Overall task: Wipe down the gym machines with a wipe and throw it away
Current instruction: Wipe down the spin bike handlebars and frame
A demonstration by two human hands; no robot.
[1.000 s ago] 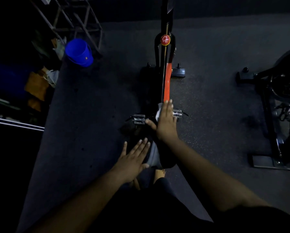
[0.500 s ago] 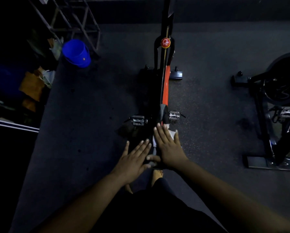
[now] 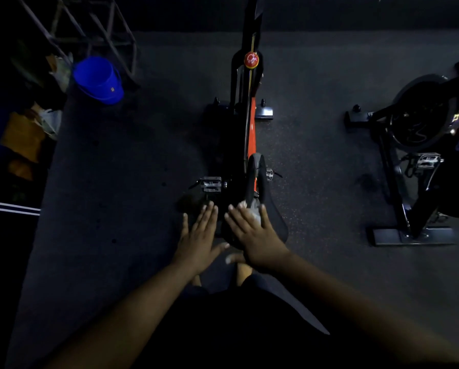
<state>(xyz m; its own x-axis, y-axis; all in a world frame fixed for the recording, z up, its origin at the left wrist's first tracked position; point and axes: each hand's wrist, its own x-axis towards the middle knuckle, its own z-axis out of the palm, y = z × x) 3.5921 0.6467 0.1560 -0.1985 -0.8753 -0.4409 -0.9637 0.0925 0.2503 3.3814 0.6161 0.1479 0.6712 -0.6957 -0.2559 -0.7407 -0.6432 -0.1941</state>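
Observation:
A black and orange exercise bike (image 3: pixel 250 123) stands straight ahead, its black saddle (image 3: pixel 260 182) pointing away from me. My right hand (image 3: pixel 252 235) lies flat on the rear of the saddle with straight fingers, pressing a white wipe (image 3: pixel 255 210) that shows between the fingers. My left hand (image 3: pixel 200 235) is flat with spread fingers at the saddle's left edge, holding nothing. The room is dim.
A second black exercise bike (image 3: pixel 420 155) stands at the right. A blue bucket (image 3: pixel 99 79) sits at the back left beside a metal frame (image 3: pixel 84 27) and a pile of bags (image 3: pixel 26 134). Dark rubber floor (image 3: pixel 121 195) lies between them.
My right hand drew the wipe back along the saddle from its nose to its rear. My left hand stayed flat at the saddle's left side.

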